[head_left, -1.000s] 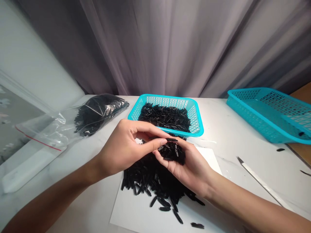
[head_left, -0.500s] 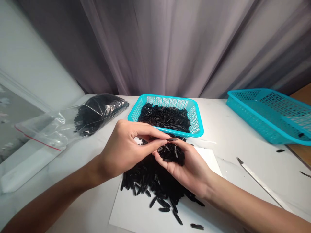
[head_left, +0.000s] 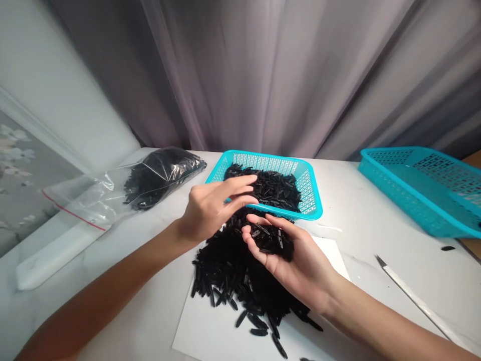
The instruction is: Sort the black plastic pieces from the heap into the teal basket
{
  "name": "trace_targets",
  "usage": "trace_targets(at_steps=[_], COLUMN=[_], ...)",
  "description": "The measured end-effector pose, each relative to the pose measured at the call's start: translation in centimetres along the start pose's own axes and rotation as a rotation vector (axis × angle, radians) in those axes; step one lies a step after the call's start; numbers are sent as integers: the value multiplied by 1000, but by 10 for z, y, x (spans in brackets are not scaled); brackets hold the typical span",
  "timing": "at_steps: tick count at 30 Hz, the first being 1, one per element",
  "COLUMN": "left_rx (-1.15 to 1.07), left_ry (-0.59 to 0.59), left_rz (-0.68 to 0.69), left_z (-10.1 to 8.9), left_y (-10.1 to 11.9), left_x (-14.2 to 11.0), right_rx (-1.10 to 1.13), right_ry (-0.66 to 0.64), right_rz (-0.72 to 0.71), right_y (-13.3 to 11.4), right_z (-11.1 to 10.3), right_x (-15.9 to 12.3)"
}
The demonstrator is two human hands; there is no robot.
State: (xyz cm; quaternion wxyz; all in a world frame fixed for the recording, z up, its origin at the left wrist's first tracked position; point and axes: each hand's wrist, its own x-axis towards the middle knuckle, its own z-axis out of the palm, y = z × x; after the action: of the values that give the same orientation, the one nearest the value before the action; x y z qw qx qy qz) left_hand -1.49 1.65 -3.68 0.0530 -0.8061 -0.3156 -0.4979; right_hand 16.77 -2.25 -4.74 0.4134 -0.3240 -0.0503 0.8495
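Note:
My right hand point(head_left: 304, 268) is cupped palm up over a heap of small black plastic pieces point(head_left: 229, 273), and it holds a handful of the same pieces point(head_left: 272, 240). My left hand point(head_left: 210, 208) reaches over the near rim of a small teal basket point(head_left: 312, 200) that is filled with black pieces. Its fingers are stretched forward and slightly apart, and I see nothing between them. The heap lies on a white sheet point(head_left: 210, 331) on the table.
A clear zip bag point(head_left: 158, 175) holding more black pieces lies at the left. A larger teal basket point(head_left: 421, 193) stands at the right, with one loose black piece point(head_left: 448, 247) near it. A thin white-handled blade point(head_left: 409, 291) lies right of the sheet. A grey curtain hangs behind.
My left hand pinched one black piece at my right palm, then moved up and forward over the small basket and opened. The view has shifted slightly.

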Motion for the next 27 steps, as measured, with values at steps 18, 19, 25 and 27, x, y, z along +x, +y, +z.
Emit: trace_targets(at_steps=[18,19,25,27], left_rx=[-54,-73,-224,-273], left_ry=[26,32,102,124], left_rz=[310,300,180,120], left_z=[-18,-18,-15,-14], left_y=[30,30,33,34], left_x=[10,10,11,10], right_rx=[45,41,6,-1], right_ry=[-45,-51,-85,-107], right_rz=[-38,-39,-33,-28], right_y=[2,2,1,1], right_z=[0,0,-2,-3], right_x=[-1,-1,0,1])
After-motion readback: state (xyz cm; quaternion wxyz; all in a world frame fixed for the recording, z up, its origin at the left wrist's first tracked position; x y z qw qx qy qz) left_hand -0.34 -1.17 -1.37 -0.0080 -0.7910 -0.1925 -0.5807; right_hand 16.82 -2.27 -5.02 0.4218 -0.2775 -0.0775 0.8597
